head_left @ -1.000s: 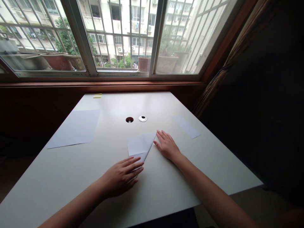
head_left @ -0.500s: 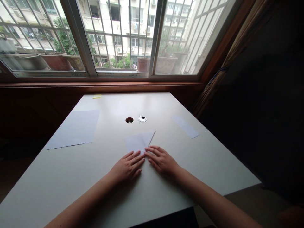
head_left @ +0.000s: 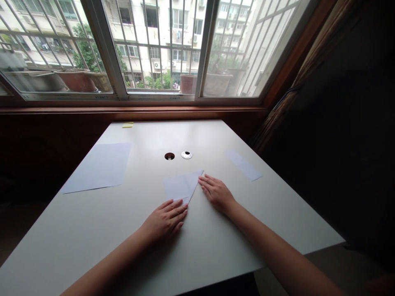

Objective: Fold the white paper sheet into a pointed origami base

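A folded sheet of white paper [head_left: 180, 186] lies flat on the white table [head_left: 216, 255], with a slanting straight edge on its right side. My left hand [head_left: 165, 220] rests palm down at the paper's near corner, its fingers stretched out over that part and hiding it. Against the upper part of the slanting edge lie the fingertips of my right hand [head_left: 217, 193]. That hand is flat too, its fingers extended and nothing grasped in it.
To the left lie larger white sheets [head_left: 98, 168]. A narrow paper strip [head_left: 243, 165] is on the right. Beyond the folded paper are a round cable hole [head_left: 169, 156] and its loose cover [head_left: 187, 155]. Yellow tape [head_left: 127, 125] marks the far edge, below a barred window.
My right hand has slid up and to the right along the slanting edge, away from my left hand. The left hand stays at the near corner. The view has shifted slightly.
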A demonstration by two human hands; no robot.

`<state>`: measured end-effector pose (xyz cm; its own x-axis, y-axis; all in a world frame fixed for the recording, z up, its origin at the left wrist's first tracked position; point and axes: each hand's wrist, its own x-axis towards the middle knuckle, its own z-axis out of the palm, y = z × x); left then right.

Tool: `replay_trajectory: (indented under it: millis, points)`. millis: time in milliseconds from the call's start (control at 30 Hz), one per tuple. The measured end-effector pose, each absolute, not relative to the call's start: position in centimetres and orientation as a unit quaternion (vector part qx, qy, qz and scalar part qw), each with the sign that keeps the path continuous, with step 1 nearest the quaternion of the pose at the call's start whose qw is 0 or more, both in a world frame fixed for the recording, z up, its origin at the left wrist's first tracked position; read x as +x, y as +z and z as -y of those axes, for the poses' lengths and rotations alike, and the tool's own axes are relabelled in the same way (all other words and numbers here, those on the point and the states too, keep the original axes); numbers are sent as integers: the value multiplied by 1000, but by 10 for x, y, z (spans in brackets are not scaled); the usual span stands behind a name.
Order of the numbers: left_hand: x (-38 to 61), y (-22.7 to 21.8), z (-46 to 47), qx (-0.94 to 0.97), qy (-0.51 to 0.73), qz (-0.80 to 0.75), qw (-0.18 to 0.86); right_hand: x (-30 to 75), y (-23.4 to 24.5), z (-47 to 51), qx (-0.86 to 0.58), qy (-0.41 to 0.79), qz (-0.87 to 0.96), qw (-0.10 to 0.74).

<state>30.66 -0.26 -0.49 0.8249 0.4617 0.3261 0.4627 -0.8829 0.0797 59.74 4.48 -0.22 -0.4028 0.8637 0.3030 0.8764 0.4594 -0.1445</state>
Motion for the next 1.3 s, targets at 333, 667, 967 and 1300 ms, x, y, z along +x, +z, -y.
replay_trajectory:
  millis: [333, 667, 967, 1300]
  points:
    - [284, 7, 21, -965, -161, 205, -18, 611, -7, -80, -565, -47, 809, 155]
    - [258, 17, 44, -975, -132, 173, -55, 609, -5, -77, -581, -56, 794, 171]
    - [249, 15, 20, -969, -178, 132, -109, 597, -2, -63, -369, 38, 912, 176]
    - [263, 11, -22, -931, -226, 258, -122, 584, -2, -59, -383, 30, 893, 232]
